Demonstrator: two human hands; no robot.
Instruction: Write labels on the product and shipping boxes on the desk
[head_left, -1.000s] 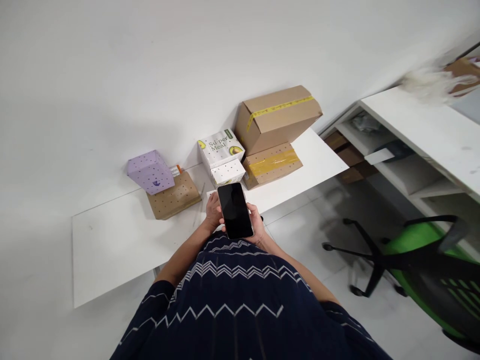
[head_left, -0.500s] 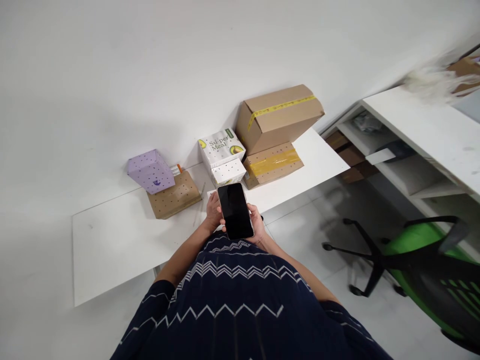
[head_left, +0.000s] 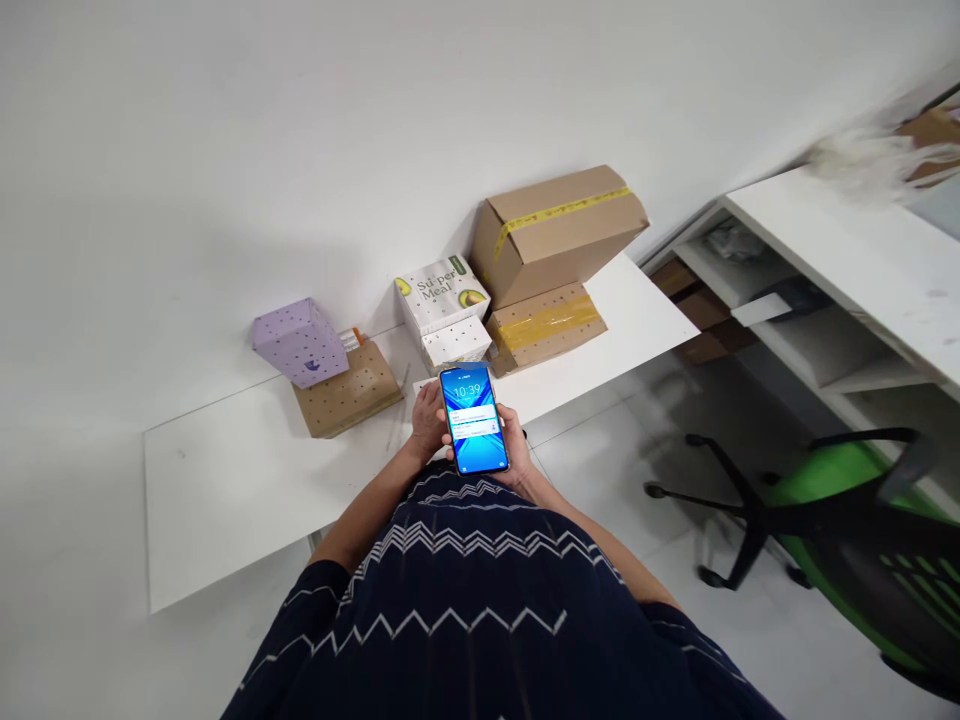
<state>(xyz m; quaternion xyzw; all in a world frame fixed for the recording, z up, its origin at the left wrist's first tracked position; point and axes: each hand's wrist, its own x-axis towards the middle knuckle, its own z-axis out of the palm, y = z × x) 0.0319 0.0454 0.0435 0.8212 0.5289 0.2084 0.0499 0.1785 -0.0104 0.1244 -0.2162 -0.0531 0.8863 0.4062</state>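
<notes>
White table (head_left: 225, 500) set along the wall. On its right part, a large cardboard box (head_left: 562, 225) is banded with yellow tape; a flatter taped carton (head_left: 553, 325) is seen below it, though whether it is placed under or only in front cannot be told. Left of these, the avocado-printed Su-per Meal box (head_left: 442, 290) is set. Farther left, a dotted brown carton (head_left: 352, 390) is partly covered in view by a dotted purple box (head_left: 304, 343). A small white dotted box (head_left: 456, 342) is lined up at the near side of the Su-per Meal box.

Right hand (head_left: 516, 450): the smartphone (head_left: 477, 420) is clasped, thumb side laid along its right edge, fingertips apparently wrapped round to the left edge. Left hand (head_left: 427, 420): held just beside the left edge; whether any grip is taken cannot be told, fingers being partly hidden.

Smartphone: held between the hands, before the torso, screen faced up to the wearer. Its long axis is pointed away from the body toward the small white dotted box, far end leaned slightly left. The right hand is judged nearer, contact being made there. 10:39 is displayed; smaller text cannot be read.
</notes>
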